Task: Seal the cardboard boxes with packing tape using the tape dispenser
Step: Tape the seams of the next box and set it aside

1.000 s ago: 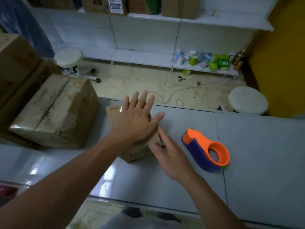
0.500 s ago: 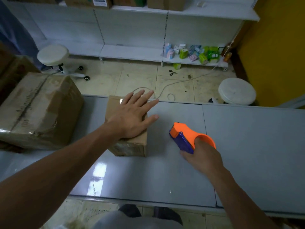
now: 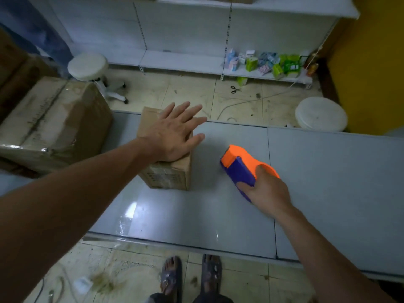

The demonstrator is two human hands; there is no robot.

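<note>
A small brown cardboard box (image 3: pixel 169 176) stands on the grey table (image 3: pixel 328 171) left of centre. My left hand (image 3: pixel 172 134) lies flat on its top, fingers straight and spread. To the right lies the orange and purple tape dispenser (image 3: pixel 240 165), nose pointing toward the box. My right hand (image 3: pixel 265 191) grips its rear handle, thumb on the purple side and fingers curled into the orange ring.
A large taped cardboard box (image 3: pixel 54 123) sits at the table's left end, with more boxes behind it. Two white stools (image 3: pixel 88 66) (image 3: pixel 321 113) stand on the tiled floor beyond. Scissors (image 3: pixel 235 89) lie on the floor near the low shelf of small packets (image 3: pixel 266 64).
My right hand left the small box's side, moved right and took hold of the tape dispenser. My left hand stayed flat on the box top.
</note>
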